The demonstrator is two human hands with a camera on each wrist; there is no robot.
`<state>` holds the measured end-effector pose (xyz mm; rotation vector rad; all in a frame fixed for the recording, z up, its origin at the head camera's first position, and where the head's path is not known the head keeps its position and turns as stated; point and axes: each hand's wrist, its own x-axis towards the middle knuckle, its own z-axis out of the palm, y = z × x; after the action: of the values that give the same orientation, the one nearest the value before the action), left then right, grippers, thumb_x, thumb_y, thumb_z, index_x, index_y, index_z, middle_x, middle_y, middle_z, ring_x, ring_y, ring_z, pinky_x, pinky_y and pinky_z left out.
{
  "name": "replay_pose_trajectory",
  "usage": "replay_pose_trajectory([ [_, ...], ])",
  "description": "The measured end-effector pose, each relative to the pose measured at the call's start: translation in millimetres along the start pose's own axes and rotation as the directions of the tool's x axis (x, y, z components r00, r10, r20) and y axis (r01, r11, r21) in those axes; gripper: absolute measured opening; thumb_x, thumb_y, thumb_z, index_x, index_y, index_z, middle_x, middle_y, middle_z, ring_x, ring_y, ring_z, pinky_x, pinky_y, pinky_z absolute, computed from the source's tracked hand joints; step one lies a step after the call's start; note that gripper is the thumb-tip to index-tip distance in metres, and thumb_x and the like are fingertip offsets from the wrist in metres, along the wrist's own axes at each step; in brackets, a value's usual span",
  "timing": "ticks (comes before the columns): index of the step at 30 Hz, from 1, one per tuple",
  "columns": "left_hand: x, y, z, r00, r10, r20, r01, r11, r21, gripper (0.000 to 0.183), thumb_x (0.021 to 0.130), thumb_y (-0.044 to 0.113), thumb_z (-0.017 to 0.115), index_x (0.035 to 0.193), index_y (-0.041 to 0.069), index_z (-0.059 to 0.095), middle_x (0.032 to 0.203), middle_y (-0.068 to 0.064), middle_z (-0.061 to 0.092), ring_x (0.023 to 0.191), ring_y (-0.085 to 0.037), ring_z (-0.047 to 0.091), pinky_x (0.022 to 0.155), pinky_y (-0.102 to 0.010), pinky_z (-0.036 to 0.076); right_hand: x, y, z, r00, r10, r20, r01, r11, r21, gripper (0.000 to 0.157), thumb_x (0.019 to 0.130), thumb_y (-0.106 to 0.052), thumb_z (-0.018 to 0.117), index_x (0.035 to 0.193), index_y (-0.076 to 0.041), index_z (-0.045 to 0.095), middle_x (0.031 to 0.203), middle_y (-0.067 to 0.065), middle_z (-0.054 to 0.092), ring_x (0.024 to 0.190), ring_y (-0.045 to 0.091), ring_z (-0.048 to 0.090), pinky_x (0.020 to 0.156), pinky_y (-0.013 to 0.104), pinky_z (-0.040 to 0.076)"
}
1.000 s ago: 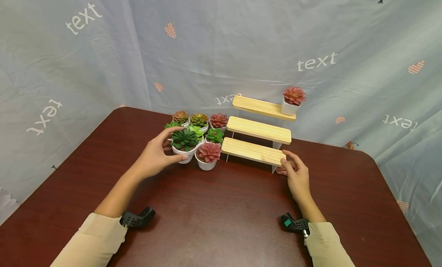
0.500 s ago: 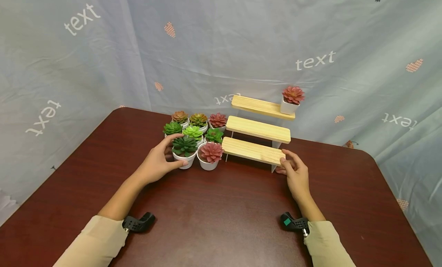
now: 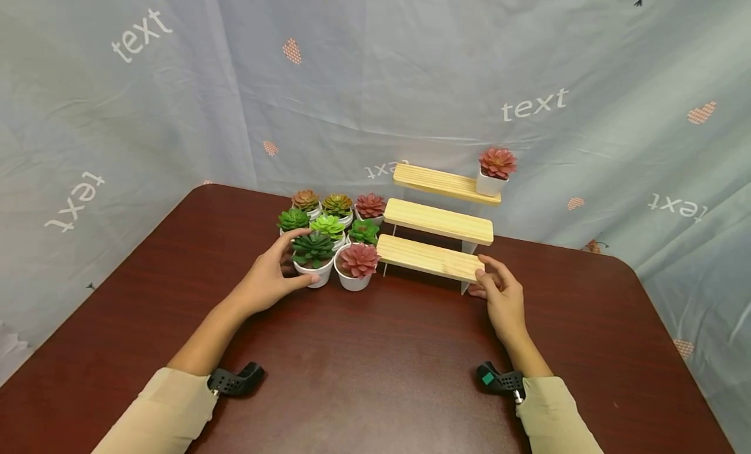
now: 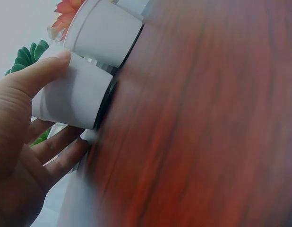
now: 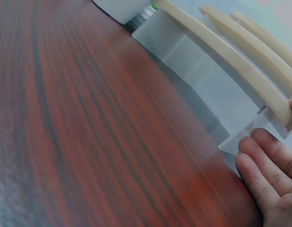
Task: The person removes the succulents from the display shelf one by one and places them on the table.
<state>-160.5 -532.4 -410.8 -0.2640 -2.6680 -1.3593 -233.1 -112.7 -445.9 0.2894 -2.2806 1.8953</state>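
My left hand (image 3: 266, 278) holds a dark green succulent in a white pot (image 3: 315, 274), thumb on the near side and fingers around the far left. In the left wrist view the thumb lies on the white pot (image 4: 75, 92), which stands on the table. Right beside it is a pink succulent in a white pot (image 3: 354, 281). At the right end of a three-step wooden shelf stand (image 3: 431, 257), my right hand (image 3: 504, 301) grips the lowest board. In the right wrist view its fingertips (image 5: 252, 165) touch the clear side panel (image 5: 236, 139).
Several potted succulents, including a bright green one (image 3: 327, 227) and a brown one (image 3: 306, 199), cluster left of the stand. A red succulent in a square white pot (image 3: 495, 170) sits on the top board's right end. A patterned curtain (image 3: 375, 82) hangs behind the table (image 3: 375, 376).
My left hand has lowered the dark green succulent slightly toward me, uncovering the green plants behind it. The pink succulent has shifted a little right. My right hand stays at the stand.
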Motion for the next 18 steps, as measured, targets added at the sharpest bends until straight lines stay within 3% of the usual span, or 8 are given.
replay_pose_trajectory([
  [5, -0.6, 4.4, -6.8, 0.998, -0.028, 0.06, 0.022, 0.996, 0.092, 0.093, 0.084, 0.028, 0.085, 0.158, 0.027, 0.029, 0.134, -0.015, 0.062, 0.107, -0.027, 0.071, 0.087, -0.045, 0.058, 0, -1, 0.2, 1.0, -0.005, 0.004, 0.005, 1.0, 0.001, 0.035, 0.104, -0.021, 0.058, 0.137, -0.01, 0.062, 0.086, 0.005, 0.069, 0.073, 0.009, 0.072, 0.072, 0.025, 0.061],
  [10, -1.4, 12.5, -14.5, 0.994, -0.037, 0.099, 0.021, 0.986, 0.164, 0.096, 0.084, 0.039, 0.083, 0.16, 0.027, 0.025, 0.146, -0.016, 0.054, 0.112, -0.03, 0.066, 0.092, -0.051, 0.054, 1, -1, 0.2, 1.0, 0.004, 0.004, -0.004, 1.0, 0.003, 0.037, 0.104, -0.018, 0.058, 0.139, -0.009, 0.06, 0.086, 0.003, 0.07, 0.073, 0.009, 0.072, 0.072, 0.024, 0.061],
  [14, -1.2, 19.2, -19.6, 0.996, -0.031, 0.087, 0.016, 0.986, 0.168, 0.091, 0.088, 0.04, 0.079, 0.16, 0.024, 0.025, 0.153, -0.016, 0.046, 0.118, -0.034, 0.062, 0.098, -0.056, 0.052, 1, 0, 0.9, 1.0, 0.002, 0.001, -0.002, 1.0, 0.003, 0.036, 0.104, -0.018, 0.058, 0.138, -0.008, 0.061, 0.082, -0.006, 0.069, 0.072, 0.008, 0.071, 0.071, 0.023, 0.061],
  [18, -1.2, 26.9, -22.1, 0.998, -0.018, 0.055, 0.009, 0.987, 0.162, 0.082, 0.093, 0.036, 0.074, 0.16, 0.022, 0.028, 0.152, -0.016, 0.048, 0.118, -0.036, 0.063, 0.099, -0.056, 0.052, -5, -16, 2.2, 1.0, 0.021, 0.003, -0.021, 1.0, -0.003, 0.035, 0.104, -0.014, 0.057, 0.137, -0.004, 0.061, 0.082, -0.004, 0.069, 0.073, 0.011, 0.072, 0.073, 0.027, 0.062],
])
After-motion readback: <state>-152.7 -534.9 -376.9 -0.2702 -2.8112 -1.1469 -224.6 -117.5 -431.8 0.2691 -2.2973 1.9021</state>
